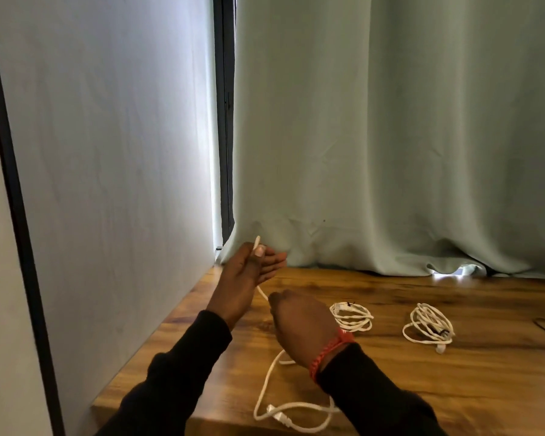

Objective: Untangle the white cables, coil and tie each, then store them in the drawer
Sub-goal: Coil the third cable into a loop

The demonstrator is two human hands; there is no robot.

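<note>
— What have you got hold of?

— My left hand (pixel 249 272) pinches one end of the loose cable (pixel 266 388) between thumb and fingers, the plug tip poking up past my thumb at twelve o'clock. My right hand (pixel 299 322) is curled around the same cable a little lower, toward five o'clock; my knuckles hide the exact grip, but the cable runs into it and out below my wrist.

— And the rest of it?

— It falls to the table (pixel 453 388) and loops toward six o'clock, its other plug lying near the front edge.

— How will it handle?

— Light and limp, I'd judge, with some springiness, so loops may pop open. I'd keep the end pinched just behind the plug and feed slack through the right hand, never pulling on the plug itself.

— The others?

— Two coils sit at three o'clock: the near coil (pixel 353 316) just beside my right wrist, the far coil (pixel 428 325) beyond it, apart. Both look tied. No drawer is in view.
</note>
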